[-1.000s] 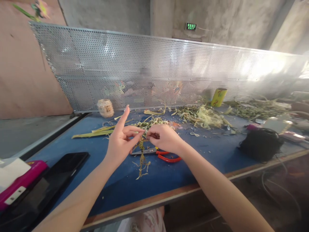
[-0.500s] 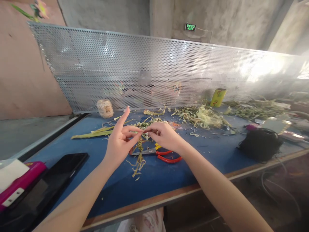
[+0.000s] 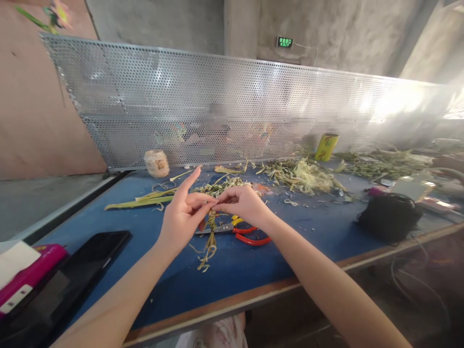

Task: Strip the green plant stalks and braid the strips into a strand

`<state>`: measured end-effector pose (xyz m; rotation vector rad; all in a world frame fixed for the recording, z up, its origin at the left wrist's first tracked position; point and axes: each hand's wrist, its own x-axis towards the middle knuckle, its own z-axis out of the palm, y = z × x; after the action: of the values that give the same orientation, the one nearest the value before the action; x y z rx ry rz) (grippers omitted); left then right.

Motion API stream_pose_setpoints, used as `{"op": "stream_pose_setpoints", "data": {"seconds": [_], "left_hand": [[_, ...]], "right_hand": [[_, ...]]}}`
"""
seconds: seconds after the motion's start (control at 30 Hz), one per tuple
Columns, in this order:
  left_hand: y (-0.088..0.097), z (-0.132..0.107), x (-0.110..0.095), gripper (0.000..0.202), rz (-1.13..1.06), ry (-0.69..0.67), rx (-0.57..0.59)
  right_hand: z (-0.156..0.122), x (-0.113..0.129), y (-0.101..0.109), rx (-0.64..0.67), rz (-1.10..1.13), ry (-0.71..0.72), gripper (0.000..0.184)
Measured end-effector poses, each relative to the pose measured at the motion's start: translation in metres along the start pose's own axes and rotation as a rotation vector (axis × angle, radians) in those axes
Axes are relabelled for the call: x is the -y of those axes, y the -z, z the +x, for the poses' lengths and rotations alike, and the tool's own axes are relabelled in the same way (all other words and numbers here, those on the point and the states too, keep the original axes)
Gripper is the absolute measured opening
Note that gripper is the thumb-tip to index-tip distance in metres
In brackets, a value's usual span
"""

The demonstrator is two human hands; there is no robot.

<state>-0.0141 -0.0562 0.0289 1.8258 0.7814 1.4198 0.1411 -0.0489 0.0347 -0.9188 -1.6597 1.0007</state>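
Note:
My left hand (image 3: 184, 212) pinches the upper end of a braid of dried plant strips (image 3: 211, 223), its index finger raised. My right hand (image 3: 243, 202) meets it fingertip to fingertip, pinching at the same end of the braid. Below the fingers the braid hangs down, its loose frayed tail (image 3: 206, 256) low over the blue table. Behind it lie scissors with red handles (image 3: 253, 239), their blades partly hidden by the braid. Just beyond my hands is a heap of cut leaf scraps (image 3: 226, 183).
Long green strips (image 3: 145, 201) lie left, near a roll of pale cord (image 3: 156, 163). A black phone (image 3: 105, 246) rests at the left. More dried leaves (image 3: 300, 175), a yellow can-like object (image 3: 326, 147) and a black pouch (image 3: 388, 216) are to the right. A perforated metal screen (image 3: 181, 96) stands behind.
The thumbs and fingertips have drawn closer together at the braid's top. The raised left index finger is lower and further right, and the braid hangs straighter.

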Motion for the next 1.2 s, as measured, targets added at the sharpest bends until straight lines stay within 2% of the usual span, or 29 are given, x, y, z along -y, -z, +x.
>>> {"op": "stream_pose_setpoints", "data": {"seconds": [0.23,0.37,0.57,0.77,1.07,1.2], "left_hand": [[-0.003,-0.002,-0.006,0.095,-0.036,-0.032,-0.034],[-0.007,-0.004,-0.013,0.101,-0.041,-0.044,-0.06],[-0.003,0.0,-0.006,0.094,-0.04,-0.071,-0.046],[0.001,0.002,-0.001,0.084,-0.032,-0.105,-0.063],[0.001,0.004,0.003,0.084,-0.106,-0.099,-0.018],[0.001,0.004,-0.001,0.085,-0.126,-0.063,-0.036]], "right_hand": [[-0.001,0.0,-0.001,-0.011,0.07,-0.013,0.018],[-0.001,-0.002,-0.001,-0.032,0.025,0.001,0.016],[0.0,-0.002,0.003,-0.013,-0.016,0.061,0.01],[-0.001,0.002,0.005,0.014,-0.051,0.112,0.013],[0.0,0.001,0.002,-0.083,-0.122,0.187,0.009],[0.0,-0.001,-0.002,-0.132,-0.063,0.197,0.008]]}}
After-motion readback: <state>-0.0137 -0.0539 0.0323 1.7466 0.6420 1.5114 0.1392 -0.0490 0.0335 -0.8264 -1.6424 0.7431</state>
